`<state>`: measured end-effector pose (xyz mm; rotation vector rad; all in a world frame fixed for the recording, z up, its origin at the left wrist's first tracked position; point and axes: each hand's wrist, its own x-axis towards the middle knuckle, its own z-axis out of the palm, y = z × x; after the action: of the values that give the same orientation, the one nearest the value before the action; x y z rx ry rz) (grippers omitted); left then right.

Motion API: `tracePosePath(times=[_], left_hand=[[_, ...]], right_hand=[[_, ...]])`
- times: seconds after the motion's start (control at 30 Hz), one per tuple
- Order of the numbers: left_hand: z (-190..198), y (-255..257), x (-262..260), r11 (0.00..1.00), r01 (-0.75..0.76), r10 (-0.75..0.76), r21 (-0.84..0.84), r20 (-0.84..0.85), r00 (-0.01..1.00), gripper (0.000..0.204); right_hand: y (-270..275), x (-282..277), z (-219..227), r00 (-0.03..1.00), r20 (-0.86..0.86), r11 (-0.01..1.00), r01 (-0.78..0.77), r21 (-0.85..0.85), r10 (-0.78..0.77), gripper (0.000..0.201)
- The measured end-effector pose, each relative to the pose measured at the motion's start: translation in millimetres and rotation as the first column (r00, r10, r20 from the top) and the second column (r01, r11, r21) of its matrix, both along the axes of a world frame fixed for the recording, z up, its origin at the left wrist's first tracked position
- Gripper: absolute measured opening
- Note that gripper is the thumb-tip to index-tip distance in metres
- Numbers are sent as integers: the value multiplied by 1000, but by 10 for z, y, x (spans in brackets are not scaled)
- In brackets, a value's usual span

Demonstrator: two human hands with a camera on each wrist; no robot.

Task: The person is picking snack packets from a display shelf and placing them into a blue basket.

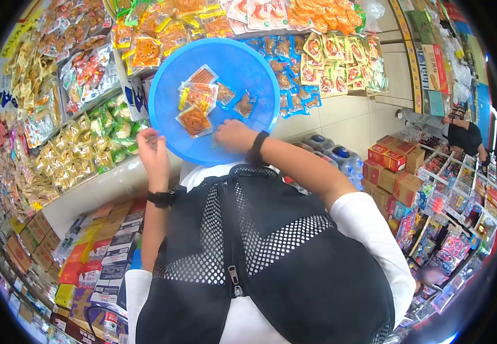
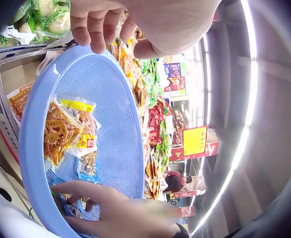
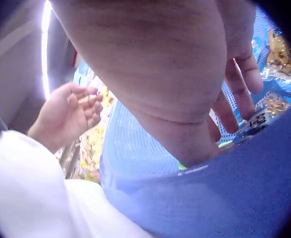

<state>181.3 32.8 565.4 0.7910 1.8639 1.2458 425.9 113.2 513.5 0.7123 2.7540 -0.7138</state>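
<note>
Blue basket before me, my right hand down inside among snack packets.
From my head, the packets lie mid-basket, the blue-edged ones toward its right edge, my right hand by the near edge; my left hand is at the left rim, fingers loosely bent, holding nothing. From my left wrist, my right fingers curve about a dark packet; I can't tell whether they pinch it. These packets look light, soft and slick, best taken by a sealed edge. From my right wrist, those fingers point down beside a labelled packet; the basket seems stiff but light, best held by its rim.
</note>
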Motion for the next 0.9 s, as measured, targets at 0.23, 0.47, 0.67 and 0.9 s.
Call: tracePosePath(times=[0.23,0.47,0.67,0.9], left_hand=[[53,56,90,990,133,-137,40,127,982,26],[-17,128,53,972,233,-237,43,211,948,27],[54,245,32,946,321,-321,44,255,912,29],[92,536,194,866,498,-477,30,341,810,29]], right_hand=[[73,-234,53,962,227,987,-160,21,152,14],[241,-265,279,982,118,958,169,-233,-145,18],[340,-29,557,628,-81,508,540,-671,-774,20],[228,351,932,123,-35,106,637,-764,-992,26]])
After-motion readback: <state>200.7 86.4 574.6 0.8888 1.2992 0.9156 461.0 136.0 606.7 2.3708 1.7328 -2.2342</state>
